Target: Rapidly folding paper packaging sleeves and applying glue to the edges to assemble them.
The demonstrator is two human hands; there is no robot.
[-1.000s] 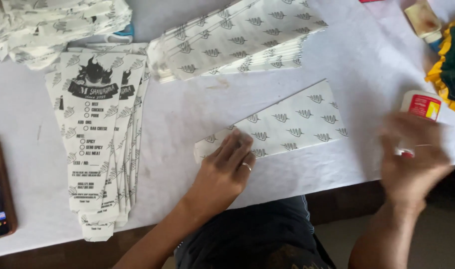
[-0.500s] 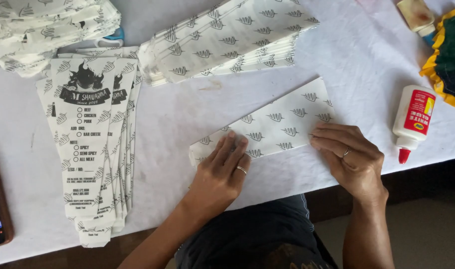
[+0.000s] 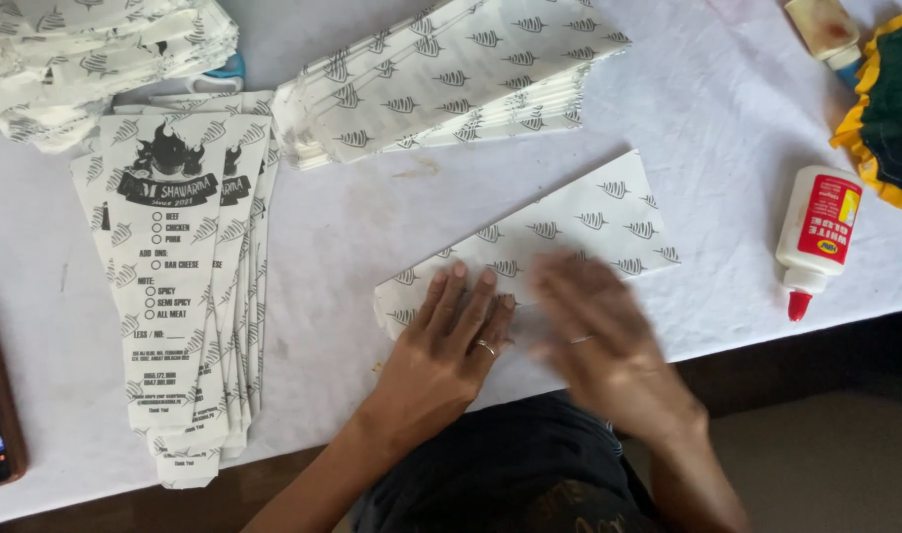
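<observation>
White paper sleeve (image 3: 559, 232) with black leaf print, white glue bottle (image 3: 817, 235) red-labelled, white tablecloth (image 3: 352, 237)

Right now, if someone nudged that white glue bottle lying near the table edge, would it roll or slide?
The glue bottle lies on its side on the white cloth, so it would probably slide little. Its body looks flattish, so rolling seems unlikely. It looks like light plastic, easy to lift.
</observation>
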